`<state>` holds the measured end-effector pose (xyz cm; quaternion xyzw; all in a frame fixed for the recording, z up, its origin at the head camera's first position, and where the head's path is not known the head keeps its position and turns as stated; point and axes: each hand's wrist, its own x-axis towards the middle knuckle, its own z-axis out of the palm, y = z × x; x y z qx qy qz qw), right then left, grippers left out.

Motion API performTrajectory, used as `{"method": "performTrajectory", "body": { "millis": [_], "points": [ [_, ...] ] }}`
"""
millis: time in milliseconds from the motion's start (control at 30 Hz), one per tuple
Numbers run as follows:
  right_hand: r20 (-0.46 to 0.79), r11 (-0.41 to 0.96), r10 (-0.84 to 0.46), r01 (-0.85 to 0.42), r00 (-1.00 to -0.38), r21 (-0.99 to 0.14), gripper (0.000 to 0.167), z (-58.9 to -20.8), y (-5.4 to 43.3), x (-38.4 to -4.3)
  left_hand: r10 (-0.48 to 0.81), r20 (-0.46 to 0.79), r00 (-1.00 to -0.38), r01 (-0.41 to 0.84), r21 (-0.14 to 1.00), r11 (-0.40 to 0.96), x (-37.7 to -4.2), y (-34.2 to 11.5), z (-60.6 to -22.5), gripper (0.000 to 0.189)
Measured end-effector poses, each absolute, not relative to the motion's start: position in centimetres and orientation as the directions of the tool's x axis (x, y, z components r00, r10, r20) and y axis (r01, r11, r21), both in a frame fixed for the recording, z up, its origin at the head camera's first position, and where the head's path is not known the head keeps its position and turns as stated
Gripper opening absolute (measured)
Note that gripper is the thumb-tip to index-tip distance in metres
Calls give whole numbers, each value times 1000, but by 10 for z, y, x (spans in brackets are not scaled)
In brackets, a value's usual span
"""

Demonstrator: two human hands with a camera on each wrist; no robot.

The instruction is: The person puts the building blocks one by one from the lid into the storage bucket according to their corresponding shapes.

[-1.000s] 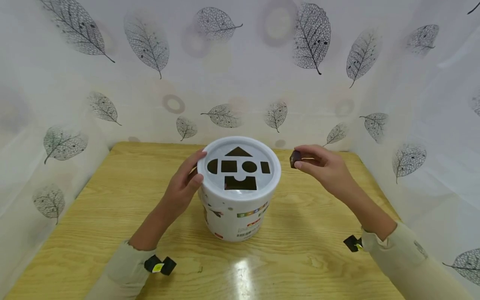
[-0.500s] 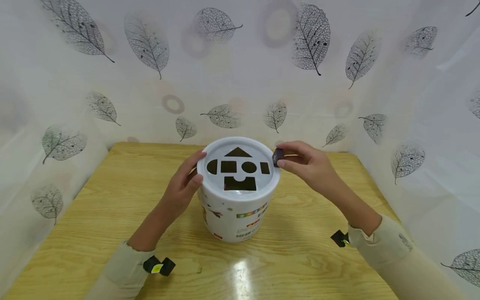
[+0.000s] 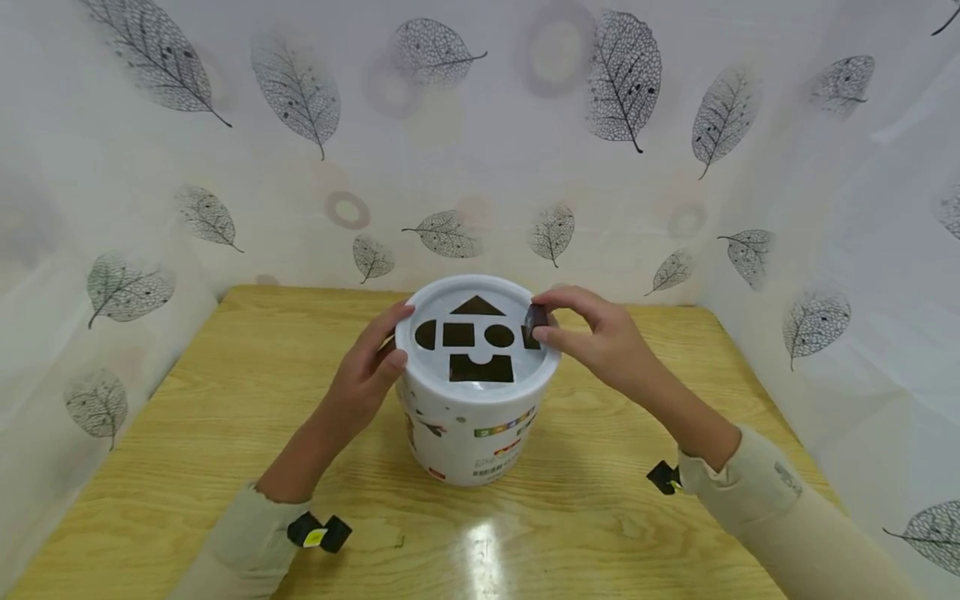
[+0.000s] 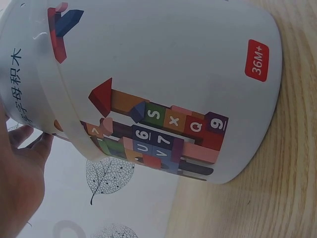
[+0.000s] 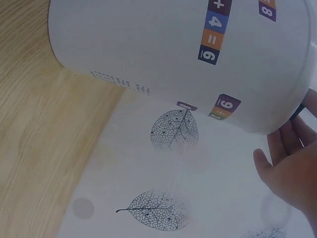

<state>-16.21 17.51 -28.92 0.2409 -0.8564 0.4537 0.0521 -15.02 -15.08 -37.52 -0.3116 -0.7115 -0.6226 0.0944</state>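
A white bucket (image 3: 465, 442) stands upright on the table, its lid (image 3: 480, 390) pierced by several dark shaped holes. My left hand (image 3: 363, 367) holds the lid's left rim, thumb and fingers curled along the edge; the left wrist view shows this hand (image 4: 22, 173) at the rim too. Between the thumb and fingers of my right hand (image 3: 611, 342) is a small dark block (image 3: 537, 318), pinched over the narrow rectangular hole (image 3: 529, 338) at the lid's right. The block partly covers that hole. In the right wrist view my hand (image 5: 292, 168) is beside the rim, with the block mostly hidden.
The wooden table (image 3: 247, 400) extends around the bucket on both sides and in front. White cloth (image 3: 480, 167) printed with grey leaves hangs behind the table and along its sides.
My right hand has moved left with the dark block, from beside the bucket to over the lid's right hole. My left hand has stayed on the rim.
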Motion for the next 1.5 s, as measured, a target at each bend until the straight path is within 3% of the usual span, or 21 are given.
{"method": "performTrajectory", "body": {
  "millis": [333,900,1100,1333,1500],
  "points": [
    [267,517,-340,-417,-902,-747,38,-299,175,-161,329,513,-793,551,834,25,-149,-151,-376,52],
    [306,459,-378,-464,-874,-758,35,-298,185,-159,322,518,-793,553,833,22,-150,-150,-375,52],
    [337,444,-351,-472,-874,-762,34,-301,204,-152,320,514,-796,548,836,18,-149,-149,-375,53],
    [265,524,-251,-360,-931,-772,37,-305,240,-133,318,526,-789,558,830,12,-150,-149,-375,52],
    [273,538,-215,-347,-938,-768,40,-315,273,-122,324,517,-793,548,836,7,-150,-150,-375,52]
  ]
}}
